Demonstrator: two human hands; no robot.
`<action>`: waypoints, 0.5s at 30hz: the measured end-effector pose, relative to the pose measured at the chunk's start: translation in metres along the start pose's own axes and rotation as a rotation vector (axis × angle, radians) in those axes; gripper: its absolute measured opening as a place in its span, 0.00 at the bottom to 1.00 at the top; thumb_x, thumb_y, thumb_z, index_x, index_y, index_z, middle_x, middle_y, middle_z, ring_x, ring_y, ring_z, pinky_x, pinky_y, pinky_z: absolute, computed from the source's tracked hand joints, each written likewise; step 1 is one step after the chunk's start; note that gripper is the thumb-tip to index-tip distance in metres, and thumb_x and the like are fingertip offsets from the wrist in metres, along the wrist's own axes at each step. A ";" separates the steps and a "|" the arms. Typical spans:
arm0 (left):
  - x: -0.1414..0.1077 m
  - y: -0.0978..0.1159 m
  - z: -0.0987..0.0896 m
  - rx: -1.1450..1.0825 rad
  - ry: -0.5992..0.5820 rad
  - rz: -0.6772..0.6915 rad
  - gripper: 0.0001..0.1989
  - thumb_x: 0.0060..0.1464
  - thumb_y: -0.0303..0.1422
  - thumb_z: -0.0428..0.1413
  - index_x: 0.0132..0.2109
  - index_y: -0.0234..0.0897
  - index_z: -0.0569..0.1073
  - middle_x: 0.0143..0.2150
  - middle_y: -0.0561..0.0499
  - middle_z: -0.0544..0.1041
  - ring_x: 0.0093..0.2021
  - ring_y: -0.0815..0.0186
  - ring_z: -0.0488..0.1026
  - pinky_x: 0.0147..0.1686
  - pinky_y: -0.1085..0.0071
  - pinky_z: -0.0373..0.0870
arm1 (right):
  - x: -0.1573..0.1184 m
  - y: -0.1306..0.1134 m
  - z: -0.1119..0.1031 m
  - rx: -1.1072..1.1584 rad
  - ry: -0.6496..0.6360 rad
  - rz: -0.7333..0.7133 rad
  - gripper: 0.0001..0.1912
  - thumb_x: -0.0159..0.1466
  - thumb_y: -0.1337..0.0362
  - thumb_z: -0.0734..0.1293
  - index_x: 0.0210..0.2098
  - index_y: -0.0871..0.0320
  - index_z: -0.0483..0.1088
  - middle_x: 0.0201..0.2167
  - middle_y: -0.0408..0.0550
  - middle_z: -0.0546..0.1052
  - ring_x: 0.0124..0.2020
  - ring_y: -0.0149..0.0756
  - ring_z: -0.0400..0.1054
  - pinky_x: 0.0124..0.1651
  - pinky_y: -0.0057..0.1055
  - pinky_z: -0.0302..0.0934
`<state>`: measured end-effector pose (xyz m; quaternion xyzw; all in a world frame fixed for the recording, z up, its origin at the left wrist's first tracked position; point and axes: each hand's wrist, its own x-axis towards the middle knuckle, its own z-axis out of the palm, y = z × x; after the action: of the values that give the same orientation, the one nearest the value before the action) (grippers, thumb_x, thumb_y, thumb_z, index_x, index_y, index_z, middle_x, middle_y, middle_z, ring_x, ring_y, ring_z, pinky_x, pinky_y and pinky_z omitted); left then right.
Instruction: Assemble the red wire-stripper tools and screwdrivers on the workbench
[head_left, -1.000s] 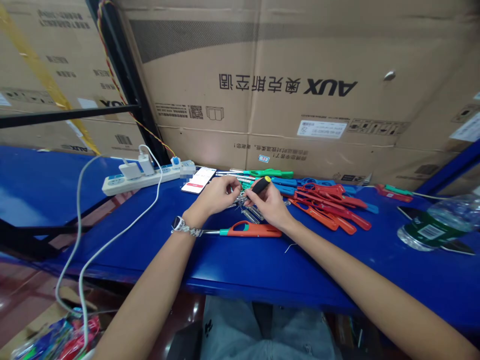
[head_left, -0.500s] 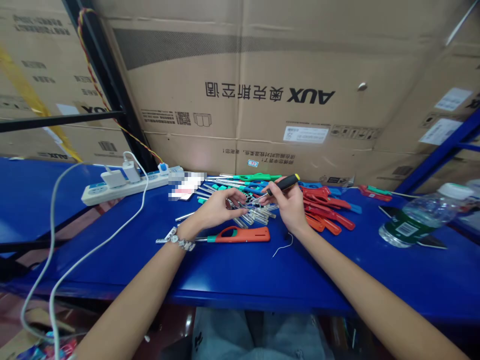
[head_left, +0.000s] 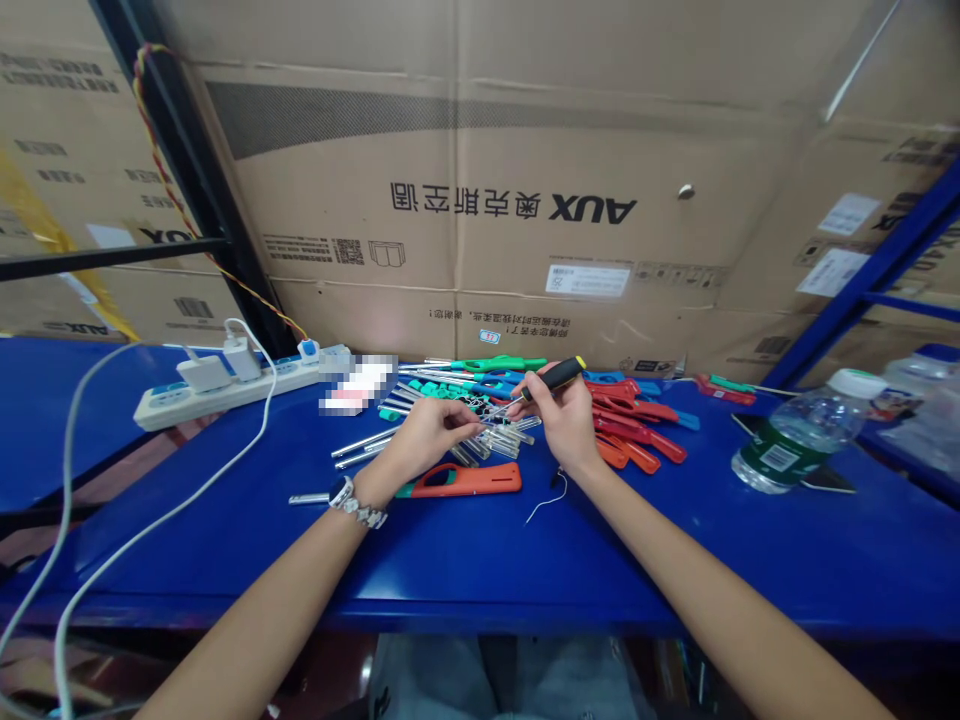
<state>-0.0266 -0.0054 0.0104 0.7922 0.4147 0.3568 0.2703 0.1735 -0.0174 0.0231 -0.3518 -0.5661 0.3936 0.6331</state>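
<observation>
My right hand (head_left: 568,425) is closed around a screwdriver (head_left: 561,374) with a black and yellow handle. Its thin shaft slants down to the left, toward the fingertips of my left hand (head_left: 429,438). Those fingers are pinched together at the shaft's tip; whatever they hold is too small to make out. Just below lies an orange long-nosed lighter (head_left: 484,481) with a metal tube, partly covered by my left wrist. Several clear tube-like pieces (head_left: 514,438) are heaped under and between my hands. Right of them spread several red lighter handles (head_left: 637,430).
Green lighters (head_left: 502,364) lie at the back, against a large cardboard box (head_left: 517,130). A white power strip (head_left: 169,405) with plugs and cables sits left. A water bottle (head_left: 799,440) stands right, by a dark flat object. A thin white wire (head_left: 551,500) lies in front.
My left fingers have closed into a pinch near the screwdriver tip. The right hand keeps its hold on the screwdriver. The whole view has shifted slightly, so things appear farther left.
</observation>
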 end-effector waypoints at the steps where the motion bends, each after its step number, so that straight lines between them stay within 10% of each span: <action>1: 0.000 0.001 0.000 0.009 -0.004 -0.021 0.10 0.56 0.37 0.60 0.35 0.35 0.81 0.29 0.49 0.82 0.29 0.66 0.75 0.29 0.71 0.67 | 0.000 0.000 0.000 0.016 0.002 -0.011 0.24 0.59 0.43 0.71 0.38 0.50 0.57 0.30 0.43 0.77 0.25 0.38 0.75 0.29 0.39 0.73; 15: -0.009 0.023 0.019 0.086 -0.055 0.077 0.09 0.59 0.37 0.60 0.41 0.36 0.80 0.37 0.49 0.82 0.36 0.63 0.77 0.38 0.68 0.70 | -0.001 -0.009 -0.004 -0.058 -0.021 -0.050 0.22 0.62 0.48 0.72 0.36 0.51 0.57 0.20 0.36 0.73 0.15 0.34 0.70 0.18 0.32 0.67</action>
<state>-0.0041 -0.0277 0.0126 0.8280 0.3914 0.3266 0.2333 0.1784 -0.0228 0.0303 -0.3517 -0.5925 0.3648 0.6262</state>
